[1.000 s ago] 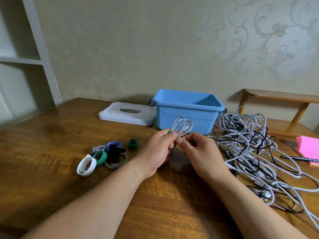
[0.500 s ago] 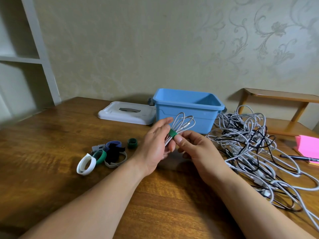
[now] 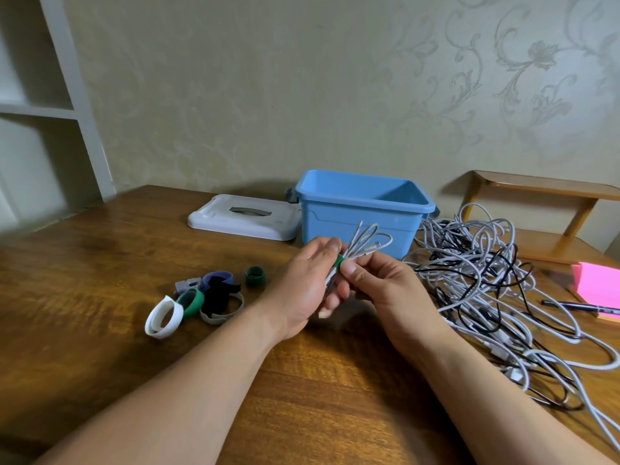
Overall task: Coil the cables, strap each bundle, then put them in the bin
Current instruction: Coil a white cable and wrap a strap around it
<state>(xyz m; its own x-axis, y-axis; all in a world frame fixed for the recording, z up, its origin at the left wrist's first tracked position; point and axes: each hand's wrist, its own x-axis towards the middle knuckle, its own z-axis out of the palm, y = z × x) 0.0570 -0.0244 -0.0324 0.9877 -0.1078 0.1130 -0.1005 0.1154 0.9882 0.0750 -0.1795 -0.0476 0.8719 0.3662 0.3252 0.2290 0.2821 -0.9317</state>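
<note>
I can read no text, label, brand or number here. The pen [image 3: 580, 306], far right of the right hand [image 3: 379, 286], shows pale marks too small to make out.

Bare bench [image 3: 84, 297] lies at the left and along the near edge. Strap rings [image 3: 208, 297] cluster left of centre. The tangled cable pile [image 3: 486, 290] covers the right side up to the open-topped blue bin [image 3: 362, 223], with the white lid [image 3: 241, 219] just beside its left wall. The left hand [image 3: 302, 290] and right hand [image 3: 379, 283] hold the cable bundle [image 3: 365, 239] before its front wall
</note>
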